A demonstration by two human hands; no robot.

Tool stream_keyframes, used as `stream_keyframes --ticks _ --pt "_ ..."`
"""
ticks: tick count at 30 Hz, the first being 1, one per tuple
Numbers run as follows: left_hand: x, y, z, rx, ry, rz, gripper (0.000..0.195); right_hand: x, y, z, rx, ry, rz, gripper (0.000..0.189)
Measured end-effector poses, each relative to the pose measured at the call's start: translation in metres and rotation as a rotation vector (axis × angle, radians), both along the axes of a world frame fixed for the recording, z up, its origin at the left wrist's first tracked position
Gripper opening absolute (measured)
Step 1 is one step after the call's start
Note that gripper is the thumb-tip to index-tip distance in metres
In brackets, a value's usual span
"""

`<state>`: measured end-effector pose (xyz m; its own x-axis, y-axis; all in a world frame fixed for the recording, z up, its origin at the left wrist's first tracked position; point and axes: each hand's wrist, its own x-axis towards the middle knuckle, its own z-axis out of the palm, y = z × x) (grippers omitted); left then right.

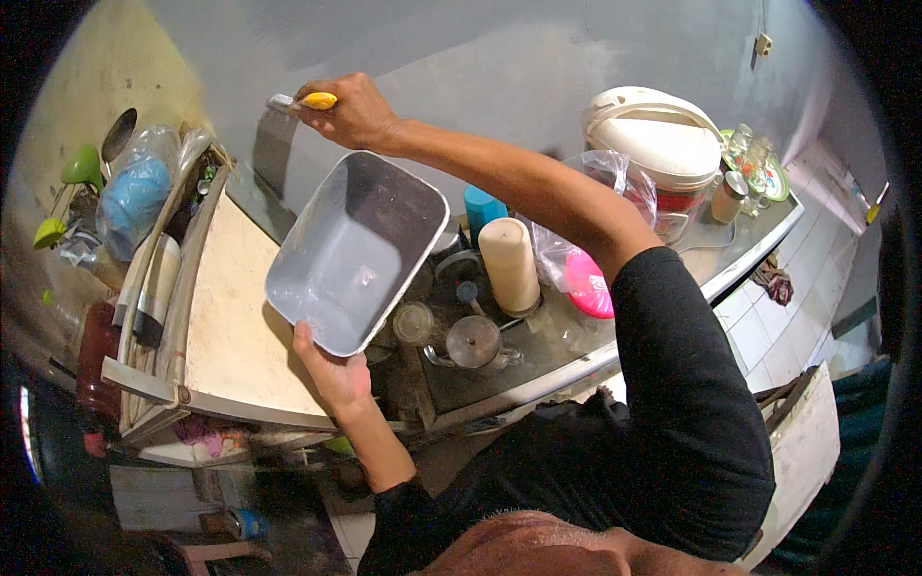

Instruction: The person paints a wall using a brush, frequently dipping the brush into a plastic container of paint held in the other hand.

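Observation:
My left hand (337, 376) grips the near corner of a rectangular plastic tub (317, 252), with the thumb over its rim. Grey paint coats the tub's inside, and the tub is tilted up towards me. In my right hand (354, 111) is a paintbrush (311, 101) with a yellow handle. Its paint-covered bristle end points left at the wall (446, 54); whether it touches I cannot tell. Most of the wall is grey in uneven patches, with a yellowish part (126, 61) at the far left.
Below the wall, a counter holds a beige cylindrical container (508, 266), a glass lidded pot (473, 341), a pink lid (587, 284) and a large white-lidded container (652, 137). Left stands a wooden rack (205, 288) with bagged blue items (137, 191). Glass jars (749, 155) stand far right.

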<state>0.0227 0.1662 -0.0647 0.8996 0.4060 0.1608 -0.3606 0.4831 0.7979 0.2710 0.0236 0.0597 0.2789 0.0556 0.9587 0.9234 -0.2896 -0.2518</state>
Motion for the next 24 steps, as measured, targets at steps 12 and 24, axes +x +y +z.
stream_keyframes --ticks 12,24 --pt "0.005 0.005 -0.010 -0.001 -0.004 -0.001 0.068 -0.032 -0.215 -0.012 0.146 -0.009 -0.740 0.020" --pt "-0.015 0.008 -0.004 0.043 -0.050 0.061 0.070 -0.007 -0.032 -0.030 -0.091 0.123 0.042 0.022"
